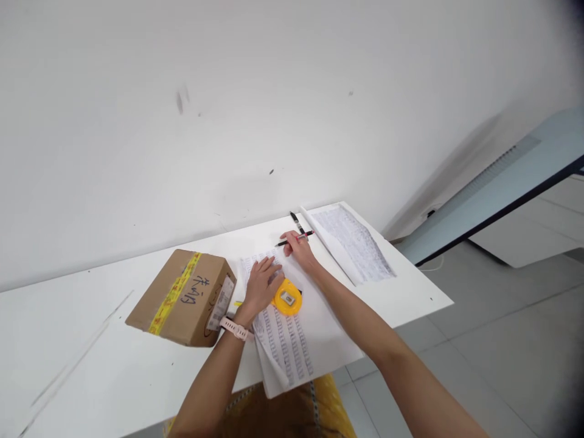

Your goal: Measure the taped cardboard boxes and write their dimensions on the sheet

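Pen [295,238] sits crosswise in my right hand [297,246], fingers closed around it. It is close to the far edge of the table [91,365], with its dark end reaching left over the top of the sheets [292,347]. I judge this to be a writing grip, poised at the head of the printed columns.

My left hand [262,285] lies flat with the fingers spread on the same sheets, holding nothing. It looks to be there to pin the paper so it cannot slide. The sheets run from mid-table to the near edge, and their lower corner hangs a little past it.

A tape measure [287,297] rests on the sheets, touching my left hand on its right side, which puts it in easy reach and adds weight on the paper. A second pen [297,222] lies just beyond my right hand, near the far edge.

A stack [353,243] of more printed paper lies toward the far right corner, apart from the working sheets. A taped box [182,297] stands just left of my left wrist and its watch [236,329], set out of the writing area.
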A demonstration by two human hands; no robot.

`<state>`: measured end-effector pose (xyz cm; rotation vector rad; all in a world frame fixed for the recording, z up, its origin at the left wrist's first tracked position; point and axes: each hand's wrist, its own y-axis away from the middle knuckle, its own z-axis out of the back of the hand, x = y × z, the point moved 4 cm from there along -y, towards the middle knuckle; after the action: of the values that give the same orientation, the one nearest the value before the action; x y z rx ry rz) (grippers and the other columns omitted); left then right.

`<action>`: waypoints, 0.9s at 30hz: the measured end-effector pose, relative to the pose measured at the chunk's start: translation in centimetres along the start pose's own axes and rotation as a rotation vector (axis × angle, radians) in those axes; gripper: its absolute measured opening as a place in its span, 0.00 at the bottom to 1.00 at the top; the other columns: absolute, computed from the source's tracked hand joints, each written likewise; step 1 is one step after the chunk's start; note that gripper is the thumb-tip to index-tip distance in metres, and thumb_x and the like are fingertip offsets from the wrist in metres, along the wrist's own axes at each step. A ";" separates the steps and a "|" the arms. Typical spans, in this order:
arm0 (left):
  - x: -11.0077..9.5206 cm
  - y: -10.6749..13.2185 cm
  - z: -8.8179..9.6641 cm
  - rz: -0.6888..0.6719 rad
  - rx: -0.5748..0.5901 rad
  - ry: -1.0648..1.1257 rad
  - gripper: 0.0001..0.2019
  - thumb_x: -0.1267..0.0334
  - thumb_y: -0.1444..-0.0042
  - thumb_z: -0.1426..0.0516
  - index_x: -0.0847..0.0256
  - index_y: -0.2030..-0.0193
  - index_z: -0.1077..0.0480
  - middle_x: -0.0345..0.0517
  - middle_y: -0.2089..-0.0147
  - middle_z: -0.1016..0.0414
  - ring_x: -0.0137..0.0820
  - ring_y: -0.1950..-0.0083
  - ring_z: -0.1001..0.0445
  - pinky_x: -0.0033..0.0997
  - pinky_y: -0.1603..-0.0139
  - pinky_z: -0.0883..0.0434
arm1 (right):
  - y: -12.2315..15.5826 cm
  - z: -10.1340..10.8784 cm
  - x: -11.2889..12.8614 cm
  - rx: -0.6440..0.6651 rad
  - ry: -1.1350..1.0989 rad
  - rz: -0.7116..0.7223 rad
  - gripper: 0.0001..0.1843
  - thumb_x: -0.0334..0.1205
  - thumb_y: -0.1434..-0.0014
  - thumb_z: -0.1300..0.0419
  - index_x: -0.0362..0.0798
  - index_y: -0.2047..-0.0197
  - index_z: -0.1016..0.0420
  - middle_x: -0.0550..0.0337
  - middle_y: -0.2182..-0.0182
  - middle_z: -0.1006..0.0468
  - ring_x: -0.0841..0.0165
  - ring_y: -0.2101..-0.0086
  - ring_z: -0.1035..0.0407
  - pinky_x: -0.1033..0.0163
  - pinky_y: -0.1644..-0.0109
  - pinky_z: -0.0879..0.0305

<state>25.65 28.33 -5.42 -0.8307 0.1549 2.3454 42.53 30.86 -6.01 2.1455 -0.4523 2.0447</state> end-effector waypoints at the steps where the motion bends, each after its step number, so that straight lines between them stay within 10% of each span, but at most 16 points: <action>1: 0.0 0.1 -0.1 -0.003 -0.009 -0.002 0.17 0.57 0.34 0.47 0.57 0.43 0.27 0.50 0.30 0.36 0.38 0.27 0.44 0.52 0.26 0.54 | 0.0 0.0 -0.2 0.010 0.014 0.015 0.24 0.62 0.38 0.49 0.49 0.60 0.26 0.64 0.81 0.26 0.68 0.74 0.30 0.61 0.63 0.33; 5: 0.0 0.2 -0.2 -0.023 -0.032 -0.011 0.16 0.58 0.35 0.47 0.57 0.44 0.26 0.49 0.31 0.35 0.39 0.28 0.42 0.53 0.26 0.53 | -0.1 0.3 -0.3 0.026 0.128 0.061 0.21 0.58 0.40 0.45 0.48 0.63 0.25 0.56 0.67 0.20 0.65 0.64 0.26 0.60 0.58 0.33; 27: -0.8 0.7 -0.2 -0.019 -0.041 -0.041 0.18 0.56 0.34 0.48 0.58 0.42 0.28 0.52 0.27 0.42 0.43 0.25 0.49 0.53 0.26 0.50 | 0.5 0.2 0.7 -0.038 0.478 0.071 0.11 0.43 0.44 0.44 0.53 0.75 0.42 0.68 0.83 0.41 0.69 0.78 0.43 0.63 0.73 0.48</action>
<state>25.82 27.32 -5.22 -0.7993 0.0814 2.3528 42.60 30.21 -5.43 1.5571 -0.4943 2.4584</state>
